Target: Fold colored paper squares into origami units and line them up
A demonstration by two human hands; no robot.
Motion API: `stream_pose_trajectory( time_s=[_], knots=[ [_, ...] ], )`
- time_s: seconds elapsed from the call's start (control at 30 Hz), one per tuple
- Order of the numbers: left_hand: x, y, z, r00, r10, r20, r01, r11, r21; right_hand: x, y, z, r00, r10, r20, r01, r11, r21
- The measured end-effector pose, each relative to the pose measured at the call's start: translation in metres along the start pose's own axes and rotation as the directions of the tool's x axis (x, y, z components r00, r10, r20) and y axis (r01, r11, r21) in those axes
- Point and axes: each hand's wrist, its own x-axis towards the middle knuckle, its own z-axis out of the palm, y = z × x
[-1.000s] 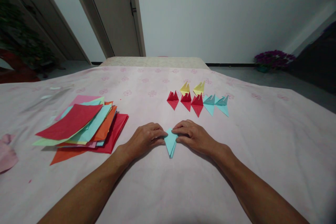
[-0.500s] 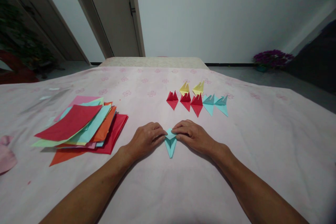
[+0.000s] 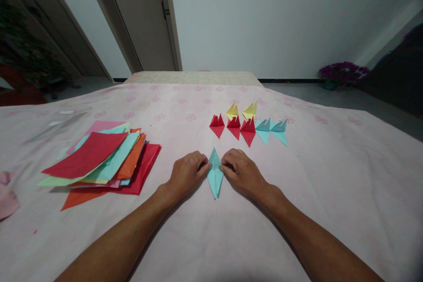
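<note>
A light blue folded origami paper [image 3: 215, 176] lies on the cloth in front of me, a narrow diamond with one point facing away and a split point facing me. My left hand [image 3: 189, 170] pinches its left corner, fingers curled. On the opposite corner, my right hand [image 3: 243, 170] is closed in the same way. Beyond my hands stand folded paper cranes: several in a row, red [image 3: 247, 131] and light blue [image 3: 279, 131], with two yellow ones [image 3: 232, 111] behind.
To the left lies a loose stack of coloured paper sheets [image 3: 89, 154], with red, orange, green and blue edges showing. A pink flowered cloth [image 3: 185, 238] covers the table. Some pink fabric [image 3: 7, 198] sits at the far left edge.
The top flap of the light blue paper, folded down before, now points up and away, making a full diamond. Both hands have shifted slightly and grip its side corners.
</note>
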Motion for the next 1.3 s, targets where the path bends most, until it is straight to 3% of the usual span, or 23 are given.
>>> stream_pose_trajectory(
  time_s=[0.27, 0.4, 0.57, 0.93, 1.13, 1.3],
  knots=[
    [-0.001, 0.006, 0.000, 0.996, -0.060, -0.072, 0.054, 0.995, -0.088, -0.003, 0.001, 0.004, 0.997, 0.049, -0.058, -0.050, 0.999, -0.010],
    [-0.003, 0.004, 0.002, 0.993, 0.038, -0.114, -0.047, 0.996, -0.080, -0.005, -0.002, 0.002, 0.998, -0.016, -0.056, 0.016, 1.000, -0.007],
    [-0.006, 0.001, 0.008, 0.985, 0.133, -0.106, -0.136, 0.991, -0.016, -0.007, -0.006, 0.001, 0.990, -0.137, 0.042, 0.142, 0.975, -0.173],
    [-0.009, 0.014, 0.004, 0.992, 0.077, -0.103, -0.073, 0.996, 0.050, -0.011, -0.012, 0.000, 0.997, -0.058, 0.059, 0.071, 0.967, -0.245],
    [-0.015, 0.010, 0.011, 0.969, 0.170, -0.179, -0.174, 0.985, -0.010, -0.013, -0.017, -0.001, 0.997, -0.043, 0.060, 0.059, 0.958, -0.281],
    [-0.026, 0.015, 0.021, 0.960, 0.274, -0.060, -0.263, 0.953, 0.150, -0.013, -0.018, 0.000, 0.998, -0.035, 0.046, 0.047, 0.956, -0.289]
  ],
)
